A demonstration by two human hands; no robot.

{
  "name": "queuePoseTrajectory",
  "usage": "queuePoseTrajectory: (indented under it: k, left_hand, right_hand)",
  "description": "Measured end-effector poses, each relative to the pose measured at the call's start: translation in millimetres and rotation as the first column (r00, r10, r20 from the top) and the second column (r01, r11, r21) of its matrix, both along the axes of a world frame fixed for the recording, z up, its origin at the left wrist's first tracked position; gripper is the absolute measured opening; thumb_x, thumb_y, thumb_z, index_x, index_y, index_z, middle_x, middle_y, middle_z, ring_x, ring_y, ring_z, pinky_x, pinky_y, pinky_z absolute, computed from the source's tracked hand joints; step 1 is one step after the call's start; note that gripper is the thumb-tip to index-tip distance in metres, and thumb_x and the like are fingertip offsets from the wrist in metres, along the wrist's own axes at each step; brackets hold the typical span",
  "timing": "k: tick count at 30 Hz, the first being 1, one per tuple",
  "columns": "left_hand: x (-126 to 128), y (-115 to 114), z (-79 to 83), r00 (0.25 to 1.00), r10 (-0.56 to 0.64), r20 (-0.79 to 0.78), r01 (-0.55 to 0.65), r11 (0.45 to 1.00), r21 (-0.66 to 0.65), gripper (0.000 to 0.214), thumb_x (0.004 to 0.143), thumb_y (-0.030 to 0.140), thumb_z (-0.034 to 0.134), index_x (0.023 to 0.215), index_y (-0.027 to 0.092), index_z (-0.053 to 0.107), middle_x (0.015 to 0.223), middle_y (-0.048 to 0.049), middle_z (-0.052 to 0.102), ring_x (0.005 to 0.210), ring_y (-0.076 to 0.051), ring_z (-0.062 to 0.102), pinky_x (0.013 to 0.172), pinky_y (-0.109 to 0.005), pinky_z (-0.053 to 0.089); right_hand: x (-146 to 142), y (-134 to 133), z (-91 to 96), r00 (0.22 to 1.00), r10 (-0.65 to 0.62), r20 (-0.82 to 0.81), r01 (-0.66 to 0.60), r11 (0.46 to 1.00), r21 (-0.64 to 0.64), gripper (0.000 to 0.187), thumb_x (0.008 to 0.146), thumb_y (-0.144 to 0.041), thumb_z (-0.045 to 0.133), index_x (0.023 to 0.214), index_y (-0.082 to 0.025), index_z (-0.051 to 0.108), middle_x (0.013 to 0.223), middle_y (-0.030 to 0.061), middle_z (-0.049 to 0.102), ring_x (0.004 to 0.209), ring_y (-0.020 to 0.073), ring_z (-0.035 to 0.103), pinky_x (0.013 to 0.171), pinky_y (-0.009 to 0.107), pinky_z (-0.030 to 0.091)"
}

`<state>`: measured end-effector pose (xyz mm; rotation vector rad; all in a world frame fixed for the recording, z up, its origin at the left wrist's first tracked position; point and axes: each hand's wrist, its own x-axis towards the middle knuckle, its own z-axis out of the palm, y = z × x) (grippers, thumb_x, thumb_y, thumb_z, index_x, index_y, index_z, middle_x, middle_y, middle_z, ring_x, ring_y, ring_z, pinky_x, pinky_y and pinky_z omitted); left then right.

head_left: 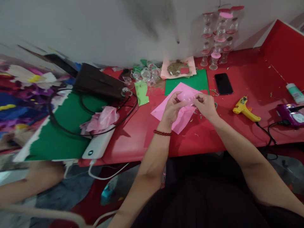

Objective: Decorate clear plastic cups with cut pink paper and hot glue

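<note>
Between my two hands is a small clear plastic cup (186, 97), held just over a sheet of pink paper (163, 107). My left hand (174, 107) pinches the cup's left side with thumb and fingers; a beaded bracelet circles that wrist. On the opposite side, my right hand (204, 104) grips the rim with its fingertips closed. The pink paper lies at an angle on the red table, partly over a green sheet (199, 81). Small paper scraps are scattered near my right hand.
A yellow glue gun (246, 109), a phone (223, 84) and a glue bottle (294, 92) lie to the right. Stacked cup towers (220, 34) stand behind. Loose plastic cups (146, 73), a black cable (48, 104) and a white power bank (98, 144) are leftward. Another person's arm (35, 180) shows lower left.
</note>
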<state>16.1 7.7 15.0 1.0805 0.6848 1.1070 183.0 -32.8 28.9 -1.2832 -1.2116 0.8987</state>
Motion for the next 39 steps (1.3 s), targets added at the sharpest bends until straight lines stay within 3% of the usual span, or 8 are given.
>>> queuePoseTrajectory:
  k: [6,11,14,20,25,31,36,39]
  left_hand:
    - [2.8,0.0,1.1,0.992,0.079,0.100,-0.073,0.995,-0.062,0.055,0.063,0.028,0.095,0.111,0.025,0.068,0.085,0.0030,0.070,0.079,-0.013,0.067,0.079,-0.027,0.052]
    - [5.3,-0.8,2.0,0.998,0.019,0.059,-0.015,0.998,-0.053,0.053,0.063,0.024,0.093,0.110,0.024,0.069,0.087,0.0018,0.073,0.079,-0.013,0.068,0.076,-0.027,0.052]
    - [5.7,-1.2,4.0,0.996,0.052,0.066,-0.050,0.998,-0.046,0.052,0.061,0.025,0.094,0.107,0.024,0.069,0.084,0.0021,0.073,0.075,-0.013,0.066,0.074,-0.027,0.051]
    - [3.9,0.3,4.7,1.000,-0.028,-0.008,0.028,1.000,-0.013,0.049,0.056,0.024,0.095,0.100,0.021,0.072,0.084,0.0018,0.073,0.072,-0.011,0.063,0.068,-0.025,0.048]
    - [3.0,5.2,-2.8,0.993,0.090,0.071,-0.084,0.993,-0.087,0.052,0.062,0.030,0.095,0.106,0.024,0.069,0.091,0.0012,0.074,0.078,-0.014,0.068,0.076,-0.028,0.053]
    - [2.8,4.4,-1.2,0.999,-0.033,0.036,0.035,0.997,-0.074,0.053,0.055,0.021,0.097,0.103,0.022,0.075,0.097,-0.0006,0.077,0.081,-0.013,0.068,0.072,-0.026,0.052]
    - [2.2,3.5,-1.6,0.999,-0.002,0.045,0.005,0.997,-0.071,0.057,0.058,0.031,0.100,0.107,0.022,0.074,0.093,-0.0007,0.077,0.079,-0.014,0.070,0.072,-0.027,0.053]
    - [0.3,5.2,-2.6,0.999,-0.016,0.039,0.017,0.999,-0.039,0.058,0.056,0.036,0.103,0.104,0.020,0.075,0.095,-0.0012,0.077,0.084,-0.014,0.073,0.080,-0.028,0.055]
  right_hand:
    - [-2.5,1.2,-0.8,0.987,0.031,-0.155,-0.042,0.997,-0.071,0.011,0.077,-0.022,0.062,0.068,-0.024,0.055,0.062,-0.0048,0.057,0.059,0.0149,0.068,0.066,0.030,0.060]
    - [-3.0,4.8,-5.2,0.995,-0.005,-0.097,-0.002,0.997,-0.074,0.011,0.075,-0.019,0.062,0.066,-0.023,0.057,0.059,-0.0058,0.052,0.058,0.0128,0.059,0.064,0.029,0.058]
    - [-2.7,4.6,-4.0,0.991,0.011,-0.131,-0.024,0.995,-0.099,0.012,0.075,-0.018,0.059,0.065,-0.023,0.055,0.058,-0.0061,0.050,0.057,0.0121,0.056,0.065,0.029,0.058]
    - [1.1,4.4,-3.2,1.000,-0.006,0.022,0.007,0.999,-0.046,0.017,0.074,-0.023,0.063,0.060,-0.022,0.053,0.054,-0.0075,0.042,0.054,0.0091,0.043,0.055,0.024,0.040]
    - [-0.5,5.4,-7.1,0.998,0.019,-0.062,-0.027,0.991,-0.128,0.014,0.073,-0.025,0.062,0.062,-0.024,0.053,0.055,-0.0057,0.050,0.055,0.0133,0.056,0.059,0.027,0.048]
    - [0.7,3.4,-4.5,1.000,0.000,-0.021,-0.002,0.998,-0.064,0.007,0.072,-0.027,0.063,0.067,-0.023,0.061,0.058,-0.0045,0.058,0.057,0.0130,0.057,0.057,0.026,0.044]
    - [-0.4,5.1,-4.8,0.994,0.008,-0.107,-0.019,0.994,-0.104,0.005,0.073,-0.026,0.064,0.069,-0.024,0.061,0.060,-0.0052,0.059,0.057,0.0142,0.063,0.062,0.029,0.055]
    - [-2.8,5.4,-5.0,0.979,0.078,-0.187,-0.110,0.980,-0.168,0.007,0.070,-0.024,0.067,0.068,-0.023,0.060,0.060,-0.0051,0.061,0.057,0.0153,0.067,0.066,0.031,0.060]
